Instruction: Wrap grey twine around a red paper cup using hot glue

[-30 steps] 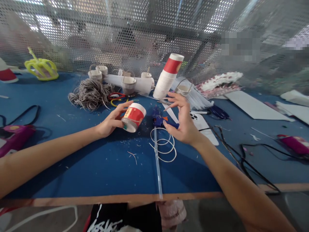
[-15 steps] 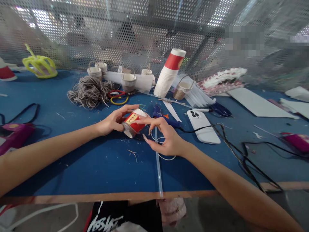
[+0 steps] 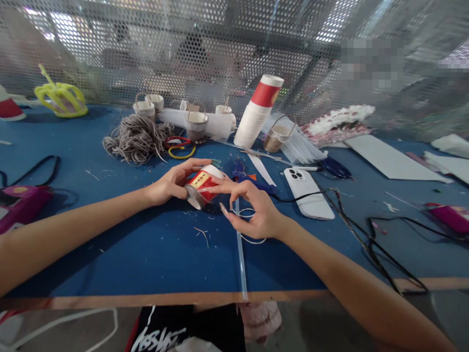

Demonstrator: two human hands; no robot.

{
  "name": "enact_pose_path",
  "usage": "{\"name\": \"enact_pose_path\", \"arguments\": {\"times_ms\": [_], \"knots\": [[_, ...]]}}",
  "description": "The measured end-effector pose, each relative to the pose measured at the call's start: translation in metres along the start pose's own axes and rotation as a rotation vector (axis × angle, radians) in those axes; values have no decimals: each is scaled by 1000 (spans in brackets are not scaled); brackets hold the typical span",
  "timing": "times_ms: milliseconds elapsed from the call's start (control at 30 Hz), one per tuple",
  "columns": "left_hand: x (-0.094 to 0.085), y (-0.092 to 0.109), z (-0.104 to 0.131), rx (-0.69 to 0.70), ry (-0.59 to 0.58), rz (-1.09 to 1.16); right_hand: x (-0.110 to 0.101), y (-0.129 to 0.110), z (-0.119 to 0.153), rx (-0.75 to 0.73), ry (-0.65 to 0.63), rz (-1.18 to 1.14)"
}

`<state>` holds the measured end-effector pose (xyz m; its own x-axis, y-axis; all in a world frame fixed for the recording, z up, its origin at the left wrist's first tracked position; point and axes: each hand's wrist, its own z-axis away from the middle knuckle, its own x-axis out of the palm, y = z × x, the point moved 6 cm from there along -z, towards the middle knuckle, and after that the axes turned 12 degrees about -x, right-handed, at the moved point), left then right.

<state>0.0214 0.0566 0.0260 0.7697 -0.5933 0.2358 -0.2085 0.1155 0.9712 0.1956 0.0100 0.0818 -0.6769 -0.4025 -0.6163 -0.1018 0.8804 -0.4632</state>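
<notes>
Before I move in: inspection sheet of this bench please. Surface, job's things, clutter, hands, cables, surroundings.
Surface: blue tabletop, brown front edge, strewn with thin pale scraps.
Job's things: red-and-white paper cup, tilted, grey-brown band at its near end; blue glue gun, long translucent stick pointing toward the front edge.
Clutter: tangled grey cord bundle, leaning stack of paper cups, white smartphone.
Hands: left hand grips the cup; right hand touches it, thumb held off.
Cables: black cables on the right; a thin one crosses the smartphone.
Surroundings: grey perforated metal screen behind; beyond it, too blurred to tell.
</notes>
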Motion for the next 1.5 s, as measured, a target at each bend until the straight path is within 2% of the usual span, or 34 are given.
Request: {"name": "enact_pose_path", "arguments": {"times_ms": [200, 1033, 1233, 1500], "knots": [[0, 1, 0, -1, 16, -11, 0, 0, 1, -7, -18, 15], [-1, -1, 1, -26, 28, 40, -7, -5, 0, -135, 42, 29], [-6, -4, -1, 15, 10, 34, -6, -8, -1, -143, 10, 124], [-5, -3, -1, 10, 23, 40, -8, -13, -2, -243, -38, 205]]}}
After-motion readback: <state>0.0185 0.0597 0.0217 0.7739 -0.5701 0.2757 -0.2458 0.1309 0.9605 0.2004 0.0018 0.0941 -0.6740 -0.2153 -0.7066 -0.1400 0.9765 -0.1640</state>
